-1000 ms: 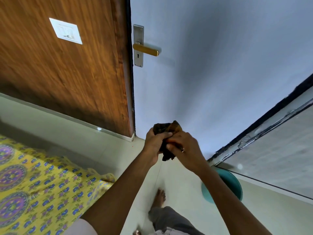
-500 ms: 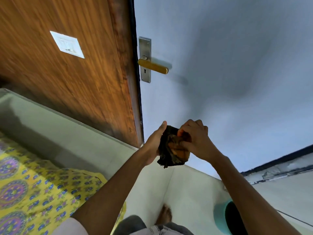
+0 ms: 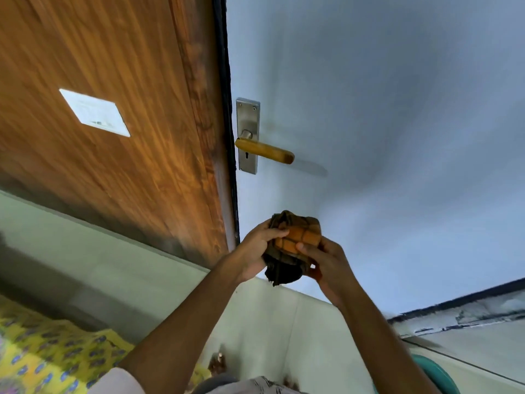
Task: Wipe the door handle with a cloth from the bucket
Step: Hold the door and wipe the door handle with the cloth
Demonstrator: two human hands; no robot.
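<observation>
While bunched between both hands at lower centre of the head view, cloth [image 3: 295, 243] gripped by left hand [image 3: 257, 251] and right hand [image 3: 326, 265], fingers curled around it. Door handle [image 3: 265, 151] above, well apart, untouched. Bucket [image 3: 437, 373] at lower right edge. Likely folding step; next, lifting cloth onto handle.

Woven cloth [image 3: 295, 237]; glossy handle [image 3: 265, 152]
</observation>
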